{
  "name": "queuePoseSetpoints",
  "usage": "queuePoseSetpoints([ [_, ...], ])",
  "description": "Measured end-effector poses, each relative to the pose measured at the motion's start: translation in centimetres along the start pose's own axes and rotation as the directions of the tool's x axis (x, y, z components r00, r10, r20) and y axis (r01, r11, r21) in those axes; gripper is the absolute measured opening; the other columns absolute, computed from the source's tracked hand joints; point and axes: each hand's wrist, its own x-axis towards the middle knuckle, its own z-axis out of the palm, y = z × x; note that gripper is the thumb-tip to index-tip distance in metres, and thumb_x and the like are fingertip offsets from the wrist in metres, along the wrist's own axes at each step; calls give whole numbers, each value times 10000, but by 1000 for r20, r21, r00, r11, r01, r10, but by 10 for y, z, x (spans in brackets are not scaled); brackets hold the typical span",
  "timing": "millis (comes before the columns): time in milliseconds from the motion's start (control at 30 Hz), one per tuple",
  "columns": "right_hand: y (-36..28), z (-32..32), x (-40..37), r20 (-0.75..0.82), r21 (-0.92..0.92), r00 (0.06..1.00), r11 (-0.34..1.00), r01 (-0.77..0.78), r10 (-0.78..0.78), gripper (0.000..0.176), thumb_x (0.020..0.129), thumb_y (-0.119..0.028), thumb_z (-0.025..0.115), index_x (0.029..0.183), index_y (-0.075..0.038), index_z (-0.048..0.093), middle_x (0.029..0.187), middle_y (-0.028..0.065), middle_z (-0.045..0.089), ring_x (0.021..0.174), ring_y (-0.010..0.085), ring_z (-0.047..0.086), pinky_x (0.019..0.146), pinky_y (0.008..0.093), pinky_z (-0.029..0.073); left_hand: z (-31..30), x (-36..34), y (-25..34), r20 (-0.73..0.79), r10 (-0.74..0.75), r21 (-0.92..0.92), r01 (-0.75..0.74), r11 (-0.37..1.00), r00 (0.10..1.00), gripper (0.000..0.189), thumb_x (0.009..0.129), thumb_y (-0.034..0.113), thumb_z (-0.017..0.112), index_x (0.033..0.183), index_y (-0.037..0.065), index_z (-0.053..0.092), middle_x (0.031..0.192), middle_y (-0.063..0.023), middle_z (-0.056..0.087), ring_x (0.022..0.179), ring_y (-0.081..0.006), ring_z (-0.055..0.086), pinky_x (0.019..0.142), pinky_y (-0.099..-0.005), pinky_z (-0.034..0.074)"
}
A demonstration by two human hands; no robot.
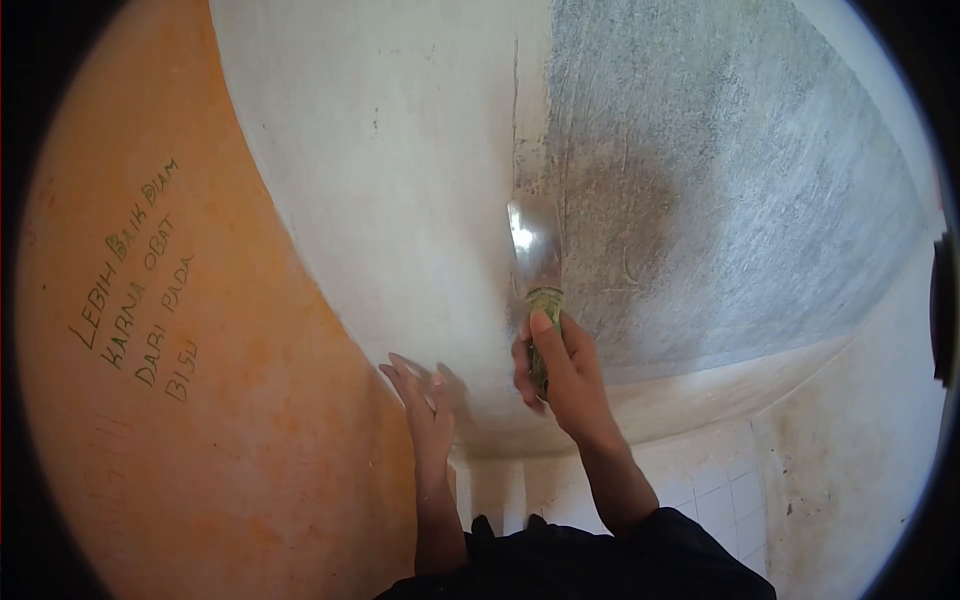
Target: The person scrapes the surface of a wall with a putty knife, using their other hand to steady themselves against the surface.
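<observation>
Scraper (537,245) blade extends beyond the right hand's fingers (543,322), curled around its handle.

You had a floor (748,495) of pale tiles (713,508) with thin, straight joints (731,490) below you, only partly in view.

Right hand (562,370) closed in a grip, left hand (425,405) open.

Orange wall (300,450): green handwriting (135,270), "LEBIH BAIK DIAM KARNA OBAT…"
</observation>
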Motion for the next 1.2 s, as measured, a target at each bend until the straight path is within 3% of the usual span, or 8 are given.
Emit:
queuePoseSetpoints([
  [167, -34, 0, 6, 219, 186, 965, 965, -184, 141, 356, 1075, -415, 416, 997, -86, 526, 690, -31, 477, 523, 50, 416, 440, 203, 310, 0, -1, 4, 6, -17, -45, 17, 999, 1000, 735, 1057, 356, 431, 1587, 56, 21, 1612, -307, -111, 1510, -442, -54, 1217, -509, 107],
  [233, -30, -3, 15, 312, 513, 948, 827, -229, 69, 451, 1066, -507, 365, 1019, -92, 537, 706, -44, 424, 514, 52, 352, 436, 201, 275, -1, -1, 3, 18, -12, -66, 13, 998, 1000, 732, 1057, 345, 437, 1590, 67, 19, 1611, -308, -114, 1510, -439, -61, 1217, -504, 107],
  [367, -25, -3, 20, 388, 644, 922, 720, -259, -15, 481, 1067, -529, 316, 1006, -104, 535, 722, -45, 401, 519, 49, 324, 439, 185, 247, -2, 1, -1, 14, -8, -88, 9, 996, 1000, 738, 1054, 331, 452, 1591, 73, 17, 1611, -310, -109, 1510, -440, -63, 1217, -502, 107],
  [500, -11, -9, 25, 460, 626, 888, 705, -334, 12, 468, 1070, -522, 306, 957, -116, 511, 707, -51, 397, 498, 43, 310, 424, 182, 224, -5, -2, 0, 26, -15, -92, 17, 996, 1000, 736, 1046, 283, 467, 1592, 74, 19, 1612, -311, -98, 1513, -433, -58, 1217, -504, 99],
  [567, -6, -11, 33, 523, 664, 849, 659, -353, -72, 470, 1064, -538, 309, 906, -129, 476, 675, -62, 374, 465, 43, 272, 402, 190, 201, -5, -2, 2, 27, -23, -100, 25, 995, 999, 734, 1042, 262, 470, 1592, 74, 21, 1612, -313, -94, 1514, -432, -54, 1218, -505, 94],
  [700, -23, 12, 14, 417, 648, 908, 687, -330, 43, 484, 1051, -571, 320, 888, -138, 461, 644, -72, 340, 446, 43, 231, 397, 200, 189, -5, -2, 6, 27, -31, -81, 33, 996, 999, 730, 1038, 239, 466, 1592, 70, 22, 1613, -314, -90, 1516, -429, -53, 1216, -508, 84],
  [767, -28, 23, 4, 245, 570, 954, 771, -285, 172, 482, 1043, -576, 340, 876, -138, 450, 616, -74, 327, 414, 25, 204, 343, 182, 189, -7, -2, 3, 37, -32, -69, 35, 997, 999, 730, 1038, 239, 466, 1592, 70, 22, 1614, -313, -90, 1516, -430, -49, 1215, -510, 84],
  [1200, -40, 39, 8, 146, 471, 979, 861, -195, 142, 494, 1031, -604, 354, 848, -156, 456, 618, -85, 308, 431, 26, 192, 356, 200, 150, -10, -1, 6, 24, -23, -19, 23, 1000, 999, 704, 1051, 287, 460, 1594, 73, 66, 1617, -319, -11, 1520, -421, 5, 1214, -499, 99],
])
